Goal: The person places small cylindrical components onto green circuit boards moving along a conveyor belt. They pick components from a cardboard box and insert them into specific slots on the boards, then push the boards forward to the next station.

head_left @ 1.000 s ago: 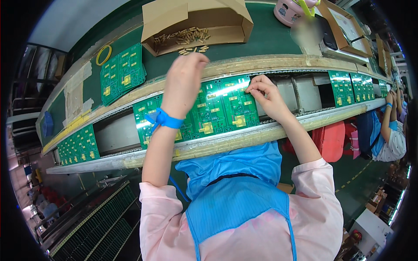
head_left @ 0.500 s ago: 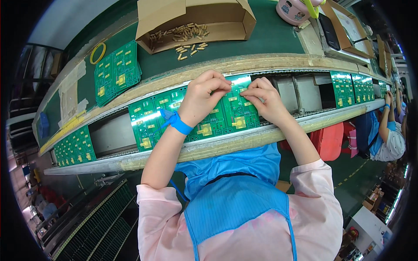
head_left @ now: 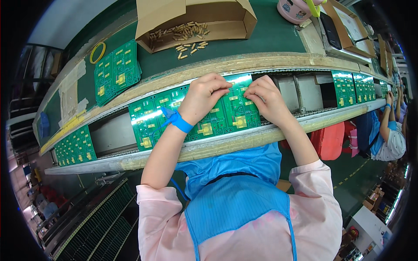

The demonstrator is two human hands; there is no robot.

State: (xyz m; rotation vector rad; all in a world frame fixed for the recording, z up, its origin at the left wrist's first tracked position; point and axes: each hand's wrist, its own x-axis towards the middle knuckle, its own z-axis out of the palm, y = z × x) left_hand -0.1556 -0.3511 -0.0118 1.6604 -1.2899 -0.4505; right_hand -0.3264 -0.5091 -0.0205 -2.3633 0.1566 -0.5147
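Observation:
Green circuit boards [head_left: 146,124] with yellow pads lie in the conveyor rail in front of me. Over the panel's right part, my left hand [head_left: 204,98], a blue strap around its wrist, is closed with thumb and index fingertip pinched. Whatever sits in that pinch is too small to make out. Just to the right, my right hand [head_left: 266,99] is also closed, thumb against bent fingers, close above the board's right edge. Its fingertips hide anything they hold. A small gap separates the two hands.
Beyond the rail stands an open cardboard box [head_left: 213,38] with small tan cylindrical parts [head_left: 187,32], some spilled in front. Stacked green boards [head_left: 115,74] and a yellow tape roll [head_left: 98,53] lie at left. More boards [head_left: 344,89] sit along the rail at right, near another person [head_left: 389,141].
My right hand's fingertips have shifted slightly right, away from the left hand's. My left hand stays nearly in place over the board.

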